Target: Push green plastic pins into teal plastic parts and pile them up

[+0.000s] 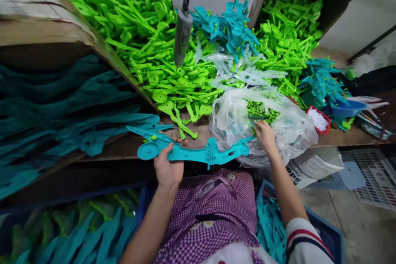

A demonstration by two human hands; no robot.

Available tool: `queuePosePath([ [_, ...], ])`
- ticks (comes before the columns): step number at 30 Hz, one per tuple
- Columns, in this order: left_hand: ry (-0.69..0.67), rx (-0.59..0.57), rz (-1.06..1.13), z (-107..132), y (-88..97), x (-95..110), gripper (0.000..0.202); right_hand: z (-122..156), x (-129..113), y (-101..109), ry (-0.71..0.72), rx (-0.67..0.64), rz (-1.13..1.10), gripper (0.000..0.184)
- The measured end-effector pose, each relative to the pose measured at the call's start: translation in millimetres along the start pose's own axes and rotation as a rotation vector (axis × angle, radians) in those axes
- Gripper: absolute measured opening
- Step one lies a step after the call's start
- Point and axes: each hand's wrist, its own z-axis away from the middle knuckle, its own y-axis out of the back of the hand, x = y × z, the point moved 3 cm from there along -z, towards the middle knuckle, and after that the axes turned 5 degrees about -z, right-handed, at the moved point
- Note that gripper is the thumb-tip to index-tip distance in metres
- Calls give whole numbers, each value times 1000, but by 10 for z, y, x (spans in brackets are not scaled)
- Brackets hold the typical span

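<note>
My left hand (168, 163) is closed round a long teal plastic bow-shaped part (194, 154), thumb on its near face. The part lies level across my front, with a round disc at its left end and a ribbed block near its middle. A small green piece (153, 137) sits on its upper left. My right hand (264, 134) is at the mouth of a clear plastic bag (230, 111), just above the part's right tip. Its fingers are drawn together beside small green pieces (262, 109) in the bag; what they pinch, if anything, is too small to name.
A grey electric screwdriver (183, 35) hangs above long green plastic parts (148, 49). Teal parts (62, 103) fill a shelf box on the left. A red tray (324, 126) of white bits and a blue bowl (349, 107) stand right. Blue crates (338, 231) flank my lap.
</note>
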Motion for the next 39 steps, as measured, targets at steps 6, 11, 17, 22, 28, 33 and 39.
queuePosePath([
  [6, -57, 119, -58, 82, -9, -37, 26, -157, 29, -116, 68, -65, 52, 13],
  [11, -108, 144, -123, 147, -56, -28, 24, -80, 188, 74, -139, 121, -304, 22],
  [17, -192, 181, -238, 272, -257, 34, 20, 65, 69, 153, -96, 16, -322, 30],
  [22, -234, 166, -261, 293, -269, 13, 19, 466, -89, 173, -173, 69, -444, 30],
  [28, -275, 171, -298, 189, -186, -85, 15, 833, -183, -152, -272, 117, -601, 30],
  [33, -295, 176, -297, 134, -164, -115, 14, 861, -257, -291, -203, 76, -596, 28],
  [39, -299, 162, -341, 129, -153, -129, 12, 784, -261, -275, -80, -2, -414, 24],
])
